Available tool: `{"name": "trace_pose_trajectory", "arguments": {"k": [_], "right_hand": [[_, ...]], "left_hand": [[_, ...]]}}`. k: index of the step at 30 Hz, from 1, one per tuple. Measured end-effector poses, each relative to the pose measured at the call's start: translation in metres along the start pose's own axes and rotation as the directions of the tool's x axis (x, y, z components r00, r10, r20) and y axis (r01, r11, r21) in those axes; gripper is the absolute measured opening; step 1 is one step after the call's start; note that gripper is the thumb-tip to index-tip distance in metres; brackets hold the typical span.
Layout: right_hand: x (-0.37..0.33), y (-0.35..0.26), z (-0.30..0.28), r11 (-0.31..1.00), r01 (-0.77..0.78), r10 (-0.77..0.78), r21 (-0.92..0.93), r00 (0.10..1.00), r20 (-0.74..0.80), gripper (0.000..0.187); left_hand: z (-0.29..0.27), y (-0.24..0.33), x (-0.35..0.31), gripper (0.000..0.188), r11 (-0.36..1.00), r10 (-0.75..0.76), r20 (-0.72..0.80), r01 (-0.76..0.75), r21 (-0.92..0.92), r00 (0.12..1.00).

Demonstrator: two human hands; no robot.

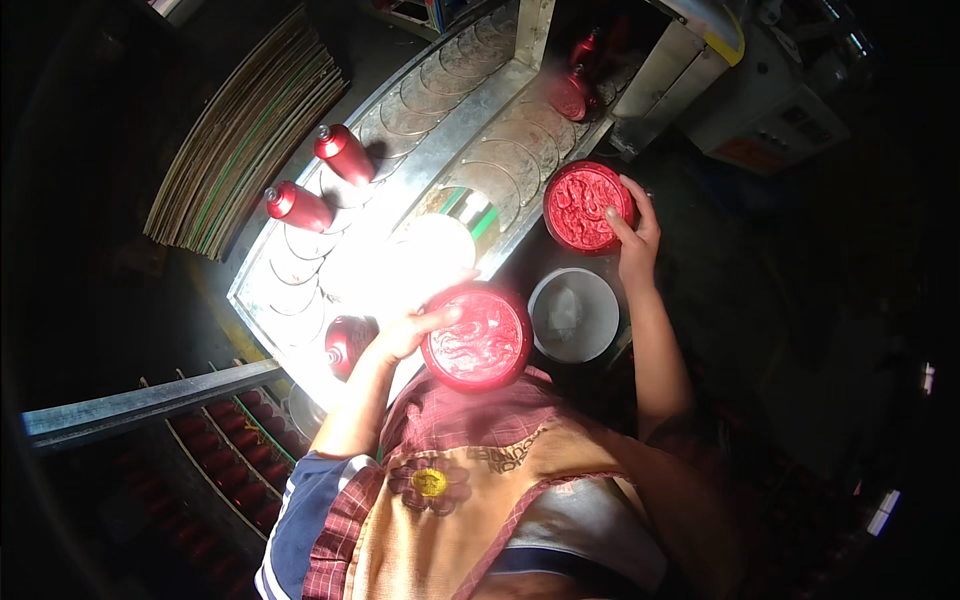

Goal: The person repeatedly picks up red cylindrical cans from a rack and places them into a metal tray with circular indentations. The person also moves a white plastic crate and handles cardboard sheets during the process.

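Observation:
My left hand (418,328) grips a red round embossed piece (477,340) by its rim, thumb across the raised pattern. It is held low over the near edge of the metal conveyor table. My right hand (636,232) holds a second red embossed disc-like piece (583,207) up to the right, thumb on its face and fingers round the far side. Whether each is a flat disc or the end of a deeper body cannot be told from here. Between and below the two pieces stands a round white bucket (590,325) with something pale inside.
Red bottles stand on the conveyor table (420,150): one upper left (345,155), one beside it (300,207), one near my left forearm (348,343). More red bottles (572,95) are at the far end. A glaring light (435,250) washes out the middle. Stacked boards (245,140) lie left.

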State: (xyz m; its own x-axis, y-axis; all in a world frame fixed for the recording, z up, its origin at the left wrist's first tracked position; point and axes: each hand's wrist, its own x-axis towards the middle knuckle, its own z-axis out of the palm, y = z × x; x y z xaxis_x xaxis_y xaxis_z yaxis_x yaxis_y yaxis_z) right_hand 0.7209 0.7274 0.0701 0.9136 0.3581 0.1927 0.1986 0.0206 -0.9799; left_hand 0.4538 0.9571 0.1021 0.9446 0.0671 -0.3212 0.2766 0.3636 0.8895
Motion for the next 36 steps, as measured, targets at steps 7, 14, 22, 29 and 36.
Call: {"name": "trace_pose_trajectory", "arguments": {"k": [7, 14, 22, 29, 36], "right_hand": [[0.168, 0.085, 0.106, 0.910, 0.133, -0.069, -0.393, 0.983, 0.172, 0.045], [0.241, 0.158, 0.122, 0.759, 0.115, -0.114, -0.641, 0.993, 0.044, 0.043], [0.196, 0.094, -0.020, 0.908, 0.078, -0.062, -0.411, 0.997, 0.053, 0.050], [0.049, 0.064, -0.215, 0.885, -0.461, 0.447, -0.059, 0.879, -0.166, 0.038], [0.008, 0.041, -0.333, 0.785, -0.601, 0.616, 0.151, 0.733, -0.289, 0.035]], "left_hand": [[-0.021, 0.065, 0.063, 0.062, 0.627, 0.347, -0.313, 0.030, 0.779, 0.884], [-0.022, 0.019, 0.198, 0.079, 0.334, 0.366, -0.485, 0.374, 0.865, 0.794], [0.024, 0.019, 0.286, 0.044, 0.322, 0.364, -0.356, 0.242, 0.915, 0.860], [0.048, 0.043, 0.362, 0.048, 0.655, 0.475, -0.423, 0.010, 0.755, 0.772], [0.094, 0.069, 0.465, 0.033, 0.535, 0.580, -0.574, 0.262, 0.803, 0.578]]}}
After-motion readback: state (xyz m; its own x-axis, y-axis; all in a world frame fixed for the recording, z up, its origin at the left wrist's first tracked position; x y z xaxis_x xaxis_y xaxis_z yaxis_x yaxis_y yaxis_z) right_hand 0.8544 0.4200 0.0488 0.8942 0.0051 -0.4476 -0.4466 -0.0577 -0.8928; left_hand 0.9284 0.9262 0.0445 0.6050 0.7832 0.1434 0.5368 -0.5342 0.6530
